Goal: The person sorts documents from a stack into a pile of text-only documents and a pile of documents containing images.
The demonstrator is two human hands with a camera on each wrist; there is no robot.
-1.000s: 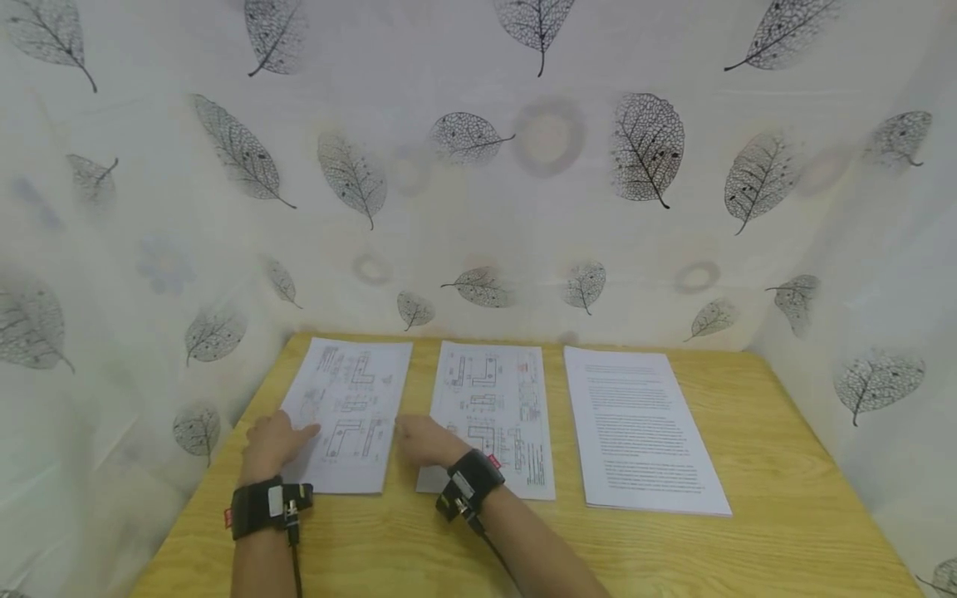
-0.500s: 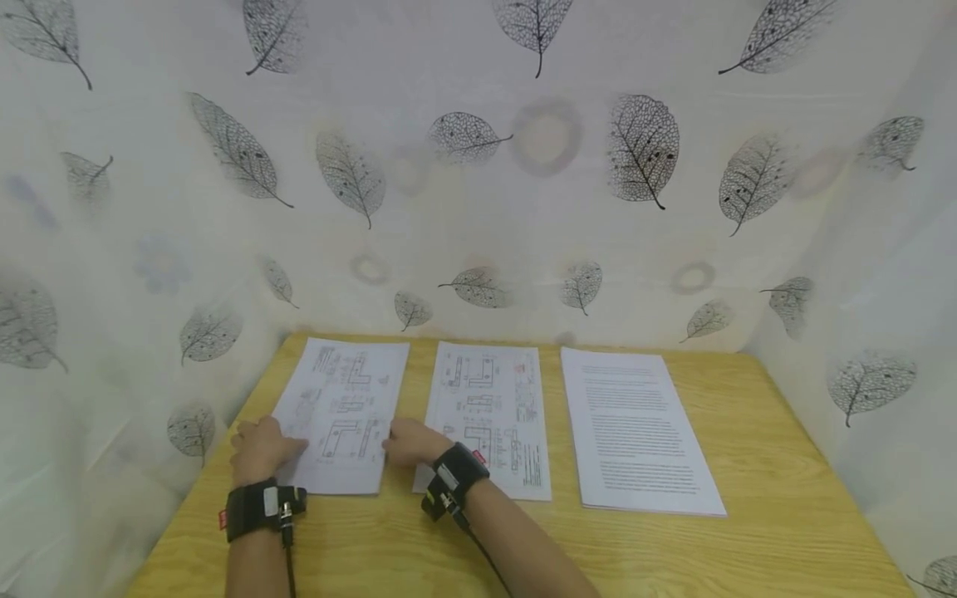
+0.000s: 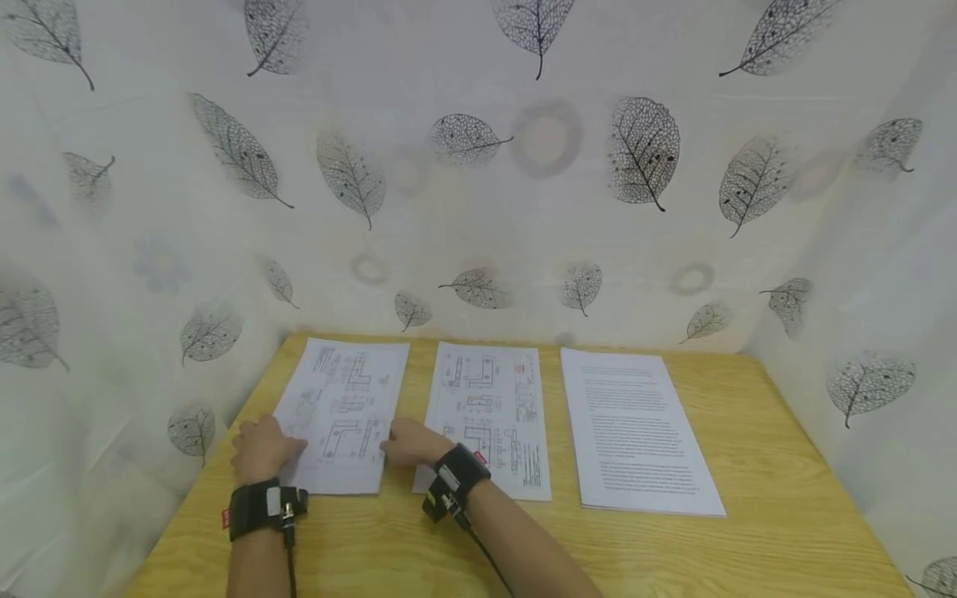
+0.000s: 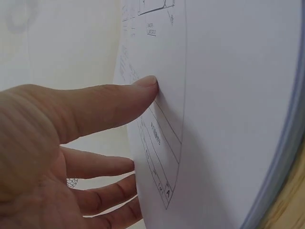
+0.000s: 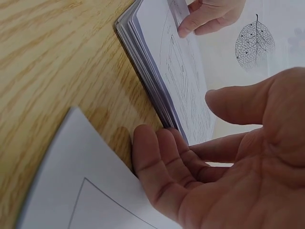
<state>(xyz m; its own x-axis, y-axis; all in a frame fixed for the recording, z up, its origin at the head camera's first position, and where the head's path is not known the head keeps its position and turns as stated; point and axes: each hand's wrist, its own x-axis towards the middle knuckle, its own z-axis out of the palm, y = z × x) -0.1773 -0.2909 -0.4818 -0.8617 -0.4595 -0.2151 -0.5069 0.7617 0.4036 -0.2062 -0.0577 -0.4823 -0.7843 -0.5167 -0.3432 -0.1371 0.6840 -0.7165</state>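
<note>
A stack of printed drawing sheets (image 3: 351,394) lies at the left of the table, between my two hands. At its left edge is my left hand (image 3: 262,448), thumb stretched over the top sheet and touching it in the left wrist view; the other fingers (image 4: 107,193) point along the side. My right hand (image 3: 411,442) is at the opposite edge. In the right wrist view its loosely bent fingers (image 5: 152,157) have their tips against the layered sheet edges, thumb held apart above. The right hand partly covers a second stack of drawings (image 3: 486,378).
A third paper stack (image 3: 635,432), printed with text, lies to the right at a slight slant. All three rest on a wood-grain table (image 3: 763,482). A leaf-patterned curtain (image 3: 523,224) closes off the back and sides. Cables trail from both wrist cameras.
My left hand has drawn slightly left and toward me along the first stack's edge. The right hand has shifted a little left, up to that stack's right edge. The stacks look unmoved.
</note>
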